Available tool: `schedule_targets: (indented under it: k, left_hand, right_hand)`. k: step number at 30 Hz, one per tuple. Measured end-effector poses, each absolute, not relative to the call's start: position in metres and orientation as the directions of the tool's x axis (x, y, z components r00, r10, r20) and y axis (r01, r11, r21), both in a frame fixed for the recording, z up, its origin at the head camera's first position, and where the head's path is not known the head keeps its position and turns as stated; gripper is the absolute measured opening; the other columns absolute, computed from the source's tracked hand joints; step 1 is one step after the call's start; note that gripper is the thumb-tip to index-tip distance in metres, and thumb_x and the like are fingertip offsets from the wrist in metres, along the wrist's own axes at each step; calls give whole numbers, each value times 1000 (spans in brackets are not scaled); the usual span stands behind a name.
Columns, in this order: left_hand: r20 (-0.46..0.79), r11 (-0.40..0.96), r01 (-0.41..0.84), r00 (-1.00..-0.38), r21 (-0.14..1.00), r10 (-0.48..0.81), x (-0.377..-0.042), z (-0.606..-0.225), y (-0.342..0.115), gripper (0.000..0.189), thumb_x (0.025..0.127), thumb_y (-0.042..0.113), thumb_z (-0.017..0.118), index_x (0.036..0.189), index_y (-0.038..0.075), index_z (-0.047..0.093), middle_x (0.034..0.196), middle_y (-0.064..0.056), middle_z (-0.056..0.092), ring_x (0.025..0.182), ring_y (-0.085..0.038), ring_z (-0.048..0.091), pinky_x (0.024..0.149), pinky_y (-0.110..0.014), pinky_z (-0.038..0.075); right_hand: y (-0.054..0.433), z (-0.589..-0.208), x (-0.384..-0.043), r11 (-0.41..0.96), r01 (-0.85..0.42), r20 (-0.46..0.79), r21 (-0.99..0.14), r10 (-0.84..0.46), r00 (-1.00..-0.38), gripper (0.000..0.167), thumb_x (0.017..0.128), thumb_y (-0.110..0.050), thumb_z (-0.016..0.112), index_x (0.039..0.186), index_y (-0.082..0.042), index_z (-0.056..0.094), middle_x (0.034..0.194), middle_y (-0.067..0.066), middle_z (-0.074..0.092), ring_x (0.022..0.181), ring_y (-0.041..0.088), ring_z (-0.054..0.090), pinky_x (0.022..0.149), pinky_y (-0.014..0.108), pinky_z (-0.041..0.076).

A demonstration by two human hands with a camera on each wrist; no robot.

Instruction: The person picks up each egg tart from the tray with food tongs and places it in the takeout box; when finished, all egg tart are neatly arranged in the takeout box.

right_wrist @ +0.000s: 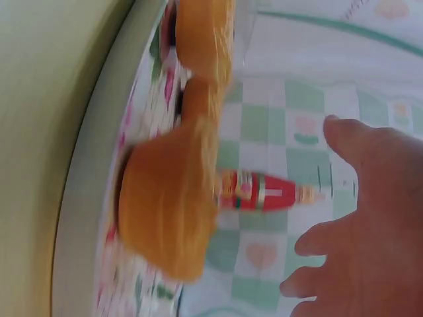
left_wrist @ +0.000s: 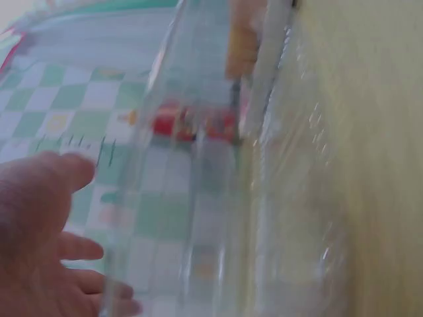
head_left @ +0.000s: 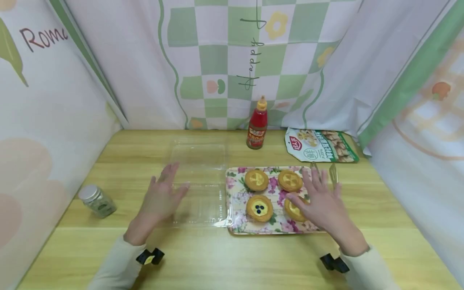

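My left hand [head_left: 159,199], fingers spread and holding nothing, hovers at the left edge of a clear plastic clamshell box [head_left: 199,203] whose lid lies folded back. In the left wrist view the box's see-through wall [left_wrist: 198,218] stands beside the fingers. A floral tray [head_left: 237,225] carries several egg tarts, one topped with dark berries [head_left: 259,208]. Over the tray's right side is my right hand [head_left: 324,203], empty, its fingers apart; it partly hides the near right tart [head_left: 293,209]. From the right wrist, a tart [right_wrist: 165,201] sits close below that hand.
Behind the tray stands a red sauce bottle [head_left: 257,127] with a yellow cap. A green and white food pouch [head_left: 320,146] lies at the back right. Metal tong tips [head_left: 333,175] show beyond the right hand. At the left, a lidded glass jar [head_left: 99,202] lies tilted.
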State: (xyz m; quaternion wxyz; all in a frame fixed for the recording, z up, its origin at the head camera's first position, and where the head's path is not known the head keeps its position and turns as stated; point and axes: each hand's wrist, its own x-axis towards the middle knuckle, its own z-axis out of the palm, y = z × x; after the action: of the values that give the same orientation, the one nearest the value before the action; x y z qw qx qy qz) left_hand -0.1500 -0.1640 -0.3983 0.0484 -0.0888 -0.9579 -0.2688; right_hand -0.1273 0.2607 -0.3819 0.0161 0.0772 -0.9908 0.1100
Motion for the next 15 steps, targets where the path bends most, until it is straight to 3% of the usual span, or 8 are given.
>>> schedule_targets:
  k: [2,5,6,8,10,11,13,15]
  left_hand:
    - [225,802,194,-971,565,76,-149,-396,-175,67,100,40,51,155,10,26,135,-27,52,98,-48,62,88,-62,46]
    - [318,789,174,-948,589,-29,-148,-395,-192,54,101,33,52,145,2,43,109,-25,67,75,-43,65,70,-55,51]
    - [326,790,154,-944,594,-61,-147,-395,-197,51,101,32,51,141,1,47,107,-24,68,81,-43,65,71,-55,51]
    - [309,792,106,-945,601,-109,-146,-396,-206,48,101,31,50,135,-3,52,105,-21,69,94,-39,66,78,-54,51]
    - [241,774,54,-962,631,-129,-144,-398,-213,47,101,31,49,132,-3,54,101,-20,69,92,-37,65,80,-53,50]
    - [195,759,30,-972,651,-128,-143,-398,-215,47,102,32,47,132,-3,53,101,-20,68,93,-37,65,81,-52,50]
    - [112,731,-10,-987,683,-118,-142,-401,-219,48,102,34,45,133,-3,53,106,-23,67,98,-38,63,85,-52,49]
    - [34,701,-50,-994,712,-105,-141,-404,-221,49,103,35,44,135,-2,51,113,-26,65,105,-40,62,89,-53,48]
  right_hand:
    - [274,-383,-127,955,-157,81,-250,-141,-987,93,96,-62,44,156,-2,6,156,31,1,143,51,-8,104,74,-6]
    - [297,-383,-126,949,-141,118,-282,-112,-987,93,96,-55,50,155,2,7,153,37,6,140,57,-1,104,75,3]
    - [305,-382,-125,948,-128,121,-293,-96,-988,92,97,-53,52,155,2,8,152,38,9,139,59,3,103,76,6]
    - [322,-383,-124,955,-72,100,-287,-45,-994,91,97,-52,51,153,6,9,145,42,25,130,63,25,98,74,28]
    - [337,-384,-122,958,-7,69,-285,13,-998,86,98,-50,50,150,10,17,134,39,44,114,61,46,82,64,47]
    - [343,-386,-122,959,21,55,-284,38,-998,83,98,-49,50,147,12,24,126,37,53,103,58,55,71,57,51]
    - [354,-388,-120,961,70,20,-266,78,-997,78,98,-49,50,141,14,33,108,33,64,80,50,63,52,45,49]
    - [362,-391,-119,963,89,-20,-254,87,-996,76,97,-49,52,134,17,40,102,31,66,75,44,65,50,42,48]
